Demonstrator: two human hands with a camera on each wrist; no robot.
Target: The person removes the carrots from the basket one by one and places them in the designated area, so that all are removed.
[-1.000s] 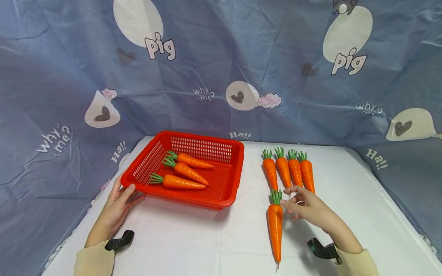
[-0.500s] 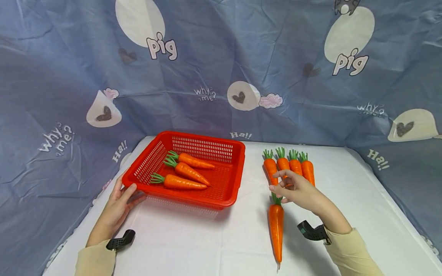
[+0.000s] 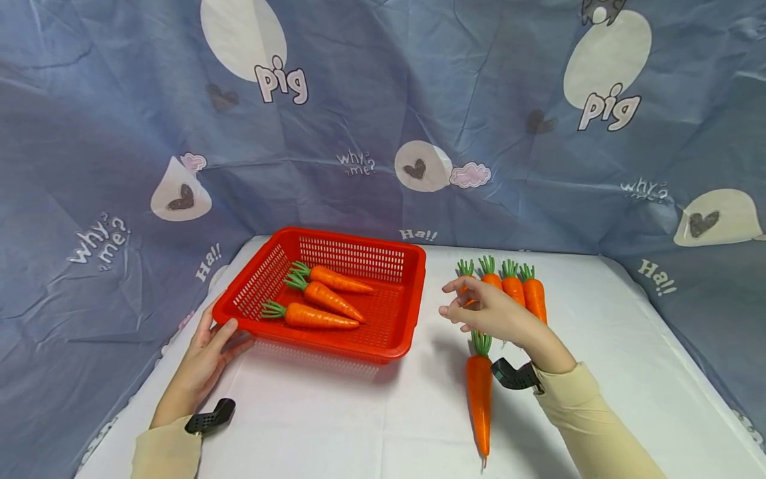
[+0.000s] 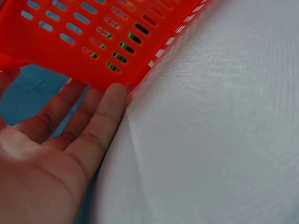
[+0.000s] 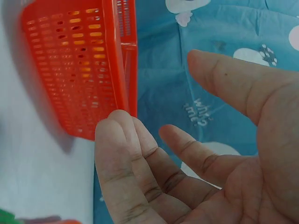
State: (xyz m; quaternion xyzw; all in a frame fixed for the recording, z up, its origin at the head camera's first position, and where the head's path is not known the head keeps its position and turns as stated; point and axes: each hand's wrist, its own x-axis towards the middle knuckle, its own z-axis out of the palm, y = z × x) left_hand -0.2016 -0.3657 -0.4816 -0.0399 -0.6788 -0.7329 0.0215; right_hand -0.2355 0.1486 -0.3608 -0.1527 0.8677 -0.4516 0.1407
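Observation:
My left hand [image 3: 203,359] rests its fingers against the near left corner of a red plastic basket [image 3: 413,293]. In the left wrist view those fingers [image 4: 105,114] look fairly straight, some tips hidden behind the basket. Three toy carrots lie inside; the front carrot [image 3: 317,316] has its green top to the left. My right hand [image 3: 491,309] hovers, fingers loosely bent and holding nothing, over the row of carrots. It partly covers the row's left carrots; a right carrot [image 3: 534,297] stays visible. A single carrot [image 3: 479,399] lies in front, green top away from me.
A white cloth [image 3: 311,426] covers the table. Patterned blue fabric [image 3: 335,199] hangs behind it and along both sides. The basket's perforated wall [image 5: 70,70] stands to the left of my right hand in the right wrist view.
My right hand has moved left and away from me, from beside the single carrot to over the left of the row. The left hand, basket and carrots stay in place.

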